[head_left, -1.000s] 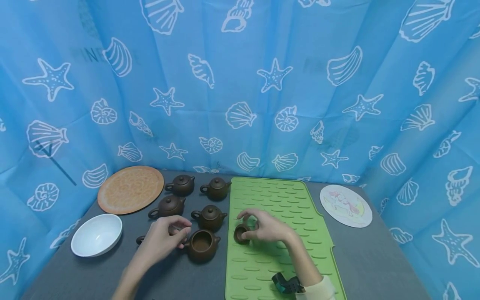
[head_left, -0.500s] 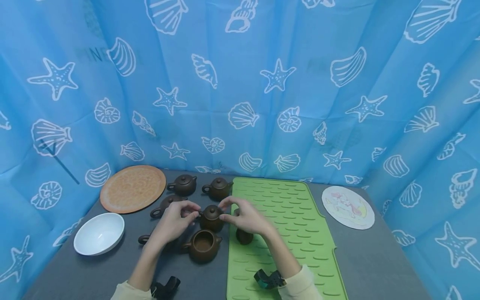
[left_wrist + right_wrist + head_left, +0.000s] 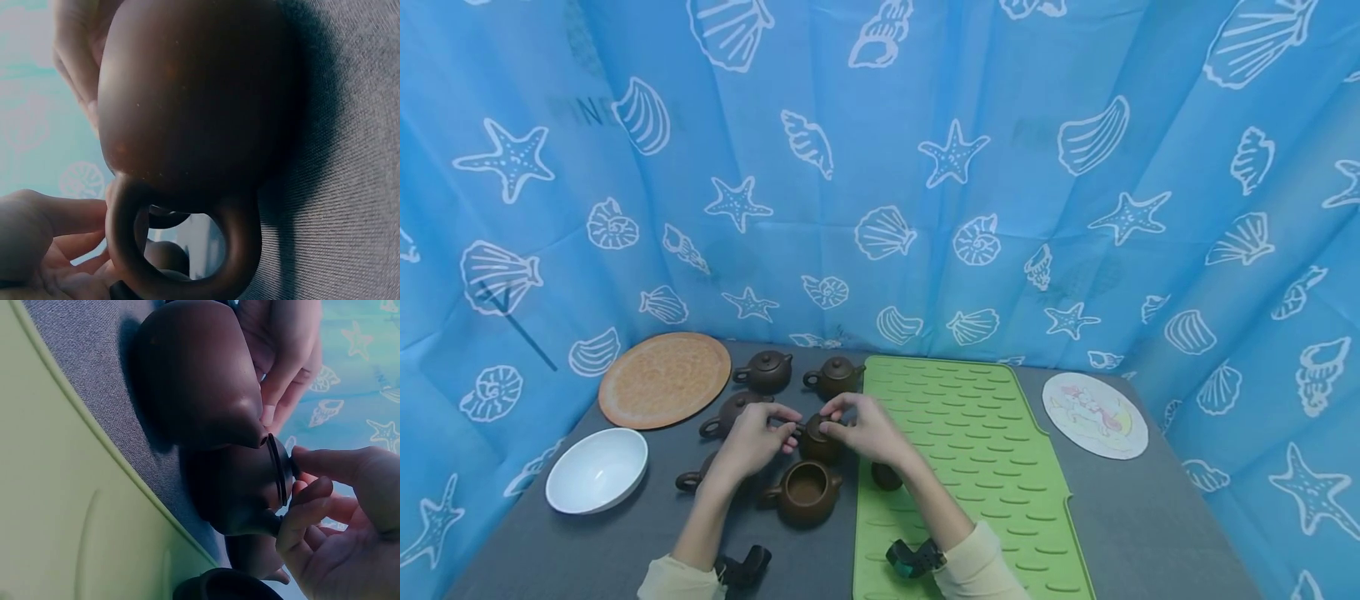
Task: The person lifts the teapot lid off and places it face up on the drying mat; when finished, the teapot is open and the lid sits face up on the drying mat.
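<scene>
In the head view a brown lidded teapot [image 3: 822, 447] stands between both hands, left of the green mat. My left hand [image 3: 751, 442] is at this teapot's handle, thumb and forefinger pinching it. My right hand [image 3: 868, 431] reaches over from the right and pinches the knob of the lid [image 3: 279, 470]. Whether the lid sits flush on the teapot's mouth I cannot tell. Just nearer stands a teapot without a lid [image 3: 806, 493], its dark inside showing; its body [image 3: 194, 100] and handle fill the left wrist view. A small brown cup [image 3: 886, 477] on the mat is partly hidden by my right wrist.
Several more brown teapots stand behind and to the left, such as one at the back [image 3: 837, 379]. A white bowl [image 3: 597, 471] and a round tan board [image 3: 665, 380] lie farther left. The green mat [image 3: 977, 467] spans the middle; a round printed mat [image 3: 1095, 415] lies right.
My right hand left the small cup on the mat and came left to the lidded teapot, moving from its side to the lid knob. My left hand moved up to the teapot's handle.
</scene>
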A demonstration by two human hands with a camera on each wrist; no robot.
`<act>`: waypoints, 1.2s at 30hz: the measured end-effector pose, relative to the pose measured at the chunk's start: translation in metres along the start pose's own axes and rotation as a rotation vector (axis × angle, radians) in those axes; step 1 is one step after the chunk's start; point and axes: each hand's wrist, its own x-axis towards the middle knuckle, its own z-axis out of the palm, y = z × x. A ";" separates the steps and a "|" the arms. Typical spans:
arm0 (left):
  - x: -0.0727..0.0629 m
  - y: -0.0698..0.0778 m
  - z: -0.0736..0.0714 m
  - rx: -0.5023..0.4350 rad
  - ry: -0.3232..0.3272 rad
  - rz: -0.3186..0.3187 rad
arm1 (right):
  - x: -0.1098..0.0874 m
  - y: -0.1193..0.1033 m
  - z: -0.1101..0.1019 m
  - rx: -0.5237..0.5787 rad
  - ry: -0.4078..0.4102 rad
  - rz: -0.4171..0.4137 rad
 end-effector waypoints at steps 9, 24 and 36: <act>0.002 0.000 0.002 -0.014 -0.014 0.002 | -0.001 0.001 0.001 0.012 0.020 -0.009; 0.000 0.000 0.003 -0.042 -0.010 0.003 | -0.033 -0.006 -0.024 -0.074 0.083 -0.051; -0.003 0.000 0.002 -0.042 -0.014 0.007 | -0.075 0.011 -0.077 0.005 0.070 -0.031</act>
